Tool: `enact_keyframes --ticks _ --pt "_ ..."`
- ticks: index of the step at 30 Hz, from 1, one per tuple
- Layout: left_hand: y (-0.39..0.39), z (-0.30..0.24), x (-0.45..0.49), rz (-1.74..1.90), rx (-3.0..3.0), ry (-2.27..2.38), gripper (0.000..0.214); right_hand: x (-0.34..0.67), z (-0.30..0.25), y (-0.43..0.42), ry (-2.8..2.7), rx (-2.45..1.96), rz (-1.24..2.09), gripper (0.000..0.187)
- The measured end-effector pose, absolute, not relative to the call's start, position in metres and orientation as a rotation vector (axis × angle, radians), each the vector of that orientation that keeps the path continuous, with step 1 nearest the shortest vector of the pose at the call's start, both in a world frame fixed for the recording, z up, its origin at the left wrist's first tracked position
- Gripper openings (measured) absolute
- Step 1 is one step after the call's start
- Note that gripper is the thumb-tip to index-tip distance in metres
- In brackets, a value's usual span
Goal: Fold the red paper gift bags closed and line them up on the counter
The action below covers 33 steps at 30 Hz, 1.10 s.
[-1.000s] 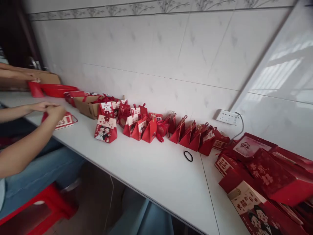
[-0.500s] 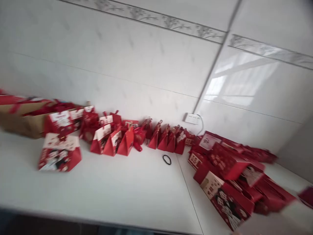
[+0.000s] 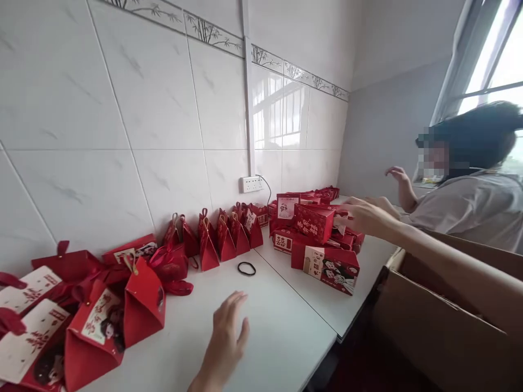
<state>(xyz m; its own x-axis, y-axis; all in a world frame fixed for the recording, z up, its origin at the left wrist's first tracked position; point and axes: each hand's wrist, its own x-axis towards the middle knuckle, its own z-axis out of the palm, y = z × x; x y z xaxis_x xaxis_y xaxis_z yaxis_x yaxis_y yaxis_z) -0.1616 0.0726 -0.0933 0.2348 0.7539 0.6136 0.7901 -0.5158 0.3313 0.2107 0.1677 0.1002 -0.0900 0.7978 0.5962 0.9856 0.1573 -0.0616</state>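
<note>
My left hand (image 3: pixel 226 335) hovers above the white table, thumb apart from its fingers and holding nothing. A black hair tie (image 3: pixel 246 268) lies just beyond its fingertips. From the right edge my right arm stretches across to a pile of red gift boxes; the right hand (image 3: pixel 362 215), slightly blurred, is beside an upper red box (image 3: pixel 314 223) with its fingers extended. Whether they touch a box behind is unclear. In front of that pile, a red box with a cartoon couple (image 3: pixel 337 269) lies on its side.
Upright red gift boxes (image 3: pixel 232 237) line the wall, and larger ribboned ones (image 3: pixel 143 299) fill the left. An open cardboard box (image 3: pixel 429 316) stands off the table's right edge. Beyond it is another person (image 3: pixel 469 190) with one hand (image 3: pixel 398 175) raised. A socket strip (image 3: pixel 252 184) is on the wall.
The view has swung right and closer to the table corner. Both my hands, the cardboard box and the other person have come into view. The piled boxes look much the same.
</note>
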Motion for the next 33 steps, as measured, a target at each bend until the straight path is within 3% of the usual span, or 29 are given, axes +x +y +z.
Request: enact_keyframes --ticks 6,11,20,26,33 --pt "0.069 -0.090 -0.155 -1.211 -2.397 -1.438 0.036 0.172 0.107 0.230 -2.116 -2.028 -0.336 0.049" --pt "0.064 -0.092 -0.148 -1.178 -2.442 -1.424 0.040 0.160 0.088 0.224 -2.021 -1.994 -0.381 0.062" --pt "0.067 -0.100 -0.151 -1.225 -2.436 -1.571 0.039 0.132 0.056 0.206 -1.894 -1.659 -0.368 0.060" --pt "0.072 -0.098 -0.159 -1.493 -2.321 -1.872 0.051 0.087 0.009 0.179 -1.772 -1.039 0.099 0.072" --pt "0.075 -0.085 -0.170 -1.901 -2.167 -1.889 0.067 0.053 -0.081 0.133 -2.202 -0.858 0.667 0.072"
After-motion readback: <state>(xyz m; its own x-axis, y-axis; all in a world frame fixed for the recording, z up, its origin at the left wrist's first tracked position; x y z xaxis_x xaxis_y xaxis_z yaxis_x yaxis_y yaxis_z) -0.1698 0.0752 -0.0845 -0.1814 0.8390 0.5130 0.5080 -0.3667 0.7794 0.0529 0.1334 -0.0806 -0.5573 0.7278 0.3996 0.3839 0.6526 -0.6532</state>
